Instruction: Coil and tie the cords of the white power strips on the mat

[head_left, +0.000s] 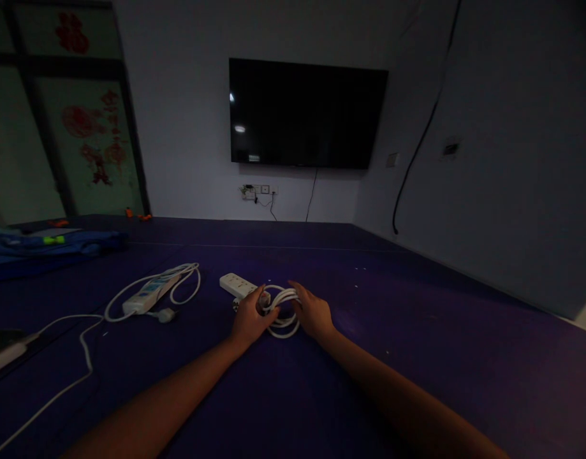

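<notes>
A white power strip (236, 284) lies in front of me on the purple surface, its sockets facing up. Its white cord (284, 333) is gathered in several loops at the strip's right end. My left hand (251, 315) is closed on the left side of the loops, close to the strip, and partly covers where cord and strip meet. From the right, my right hand (314, 312) curls its fingers around the loops' upper right side. A dark-and-white piece, perhaps the plug, shows beside my left hand, too small to make out.
Left of my hands lies a second white power strip (149, 294) with a looped cord and a plug (166, 315). Another strip (6, 358) sits at the left edge. Blue cloth (58, 245) lies farther back. A television (307, 115) hangs on the far wall.
</notes>
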`<state>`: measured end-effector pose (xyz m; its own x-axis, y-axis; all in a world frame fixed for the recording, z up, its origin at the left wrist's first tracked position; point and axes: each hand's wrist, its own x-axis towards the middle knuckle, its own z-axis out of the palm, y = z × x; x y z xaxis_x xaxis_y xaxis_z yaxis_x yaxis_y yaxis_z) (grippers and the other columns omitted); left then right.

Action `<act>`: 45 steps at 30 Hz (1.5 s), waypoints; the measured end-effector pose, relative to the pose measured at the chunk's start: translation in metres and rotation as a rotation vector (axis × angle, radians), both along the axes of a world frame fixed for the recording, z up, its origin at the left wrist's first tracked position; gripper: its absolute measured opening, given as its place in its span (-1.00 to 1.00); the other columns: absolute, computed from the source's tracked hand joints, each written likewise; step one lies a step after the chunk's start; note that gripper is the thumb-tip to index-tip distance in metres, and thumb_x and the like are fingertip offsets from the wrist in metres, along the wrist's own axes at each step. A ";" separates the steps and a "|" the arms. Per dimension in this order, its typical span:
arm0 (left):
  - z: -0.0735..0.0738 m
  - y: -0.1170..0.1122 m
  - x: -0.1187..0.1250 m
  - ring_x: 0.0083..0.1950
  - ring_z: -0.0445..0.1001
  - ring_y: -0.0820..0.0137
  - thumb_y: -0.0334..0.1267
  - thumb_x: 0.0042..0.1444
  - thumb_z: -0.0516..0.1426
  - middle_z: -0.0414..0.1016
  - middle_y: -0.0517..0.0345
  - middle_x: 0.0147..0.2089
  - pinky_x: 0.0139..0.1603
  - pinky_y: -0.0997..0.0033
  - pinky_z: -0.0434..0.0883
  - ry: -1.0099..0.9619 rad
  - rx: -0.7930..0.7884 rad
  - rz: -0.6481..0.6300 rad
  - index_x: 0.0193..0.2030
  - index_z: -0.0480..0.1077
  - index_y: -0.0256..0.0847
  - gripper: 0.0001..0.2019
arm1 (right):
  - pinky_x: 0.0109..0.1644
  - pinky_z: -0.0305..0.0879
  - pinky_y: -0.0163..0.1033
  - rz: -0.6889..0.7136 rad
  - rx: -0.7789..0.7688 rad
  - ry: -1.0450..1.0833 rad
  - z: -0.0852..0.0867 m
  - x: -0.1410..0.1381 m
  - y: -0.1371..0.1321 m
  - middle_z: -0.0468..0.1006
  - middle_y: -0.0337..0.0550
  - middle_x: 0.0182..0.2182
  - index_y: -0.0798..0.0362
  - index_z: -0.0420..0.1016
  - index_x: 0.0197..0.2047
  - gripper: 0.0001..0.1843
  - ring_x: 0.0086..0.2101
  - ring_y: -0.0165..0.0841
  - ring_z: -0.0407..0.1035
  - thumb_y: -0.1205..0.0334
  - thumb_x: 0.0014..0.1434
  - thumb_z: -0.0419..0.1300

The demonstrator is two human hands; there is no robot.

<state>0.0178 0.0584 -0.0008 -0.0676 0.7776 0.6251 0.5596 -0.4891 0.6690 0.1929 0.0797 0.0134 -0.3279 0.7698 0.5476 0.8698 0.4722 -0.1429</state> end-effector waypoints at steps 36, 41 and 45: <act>-0.006 0.006 -0.003 0.00 0.37 0.23 -0.18 -0.11 0.19 0.40 -0.05 -0.03 0.01 0.21 0.30 0.025 0.006 -0.005 0.10 0.21 -0.26 -0.42 | -0.17 0.26 -0.33 0.082 -0.022 0.085 -0.001 0.000 0.001 0.44 -0.13 -0.05 -0.01 0.21 0.09 -0.64 -0.16 -0.34 0.39 0.25 0.21 -0.05; -0.007 0.006 -0.002 -0.02 0.39 0.26 -0.22 -0.11 0.19 0.42 -0.01 -0.05 0.01 0.22 0.30 0.006 0.002 -0.020 0.11 0.21 -0.23 -0.42 | -0.15 0.26 -0.34 0.087 -0.023 0.067 0.001 -0.001 0.000 0.43 -0.11 -0.05 0.00 0.22 0.09 -0.65 -0.14 -0.35 0.38 0.26 0.23 -0.07; -0.006 0.006 -0.002 -0.04 0.40 0.26 -0.21 -0.09 0.18 0.42 -0.01 -0.05 -0.01 0.23 0.31 -0.002 -0.016 -0.032 0.11 0.22 -0.23 -0.43 | -0.13 0.26 -0.33 0.087 -0.017 0.070 0.001 -0.001 0.000 0.41 -0.11 -0.02 0.00 0.22 0.08 -0.65 -0.12 -0.35 0.37 0.27 0.23 -0.08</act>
<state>0.0160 0.0640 -0.0067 -0.0440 0.7891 0.6127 0.5423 -0.4962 0.6780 0.1919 0.0802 0.0140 -0.3552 0.7496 0.5586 0.8132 0.5425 -0.2109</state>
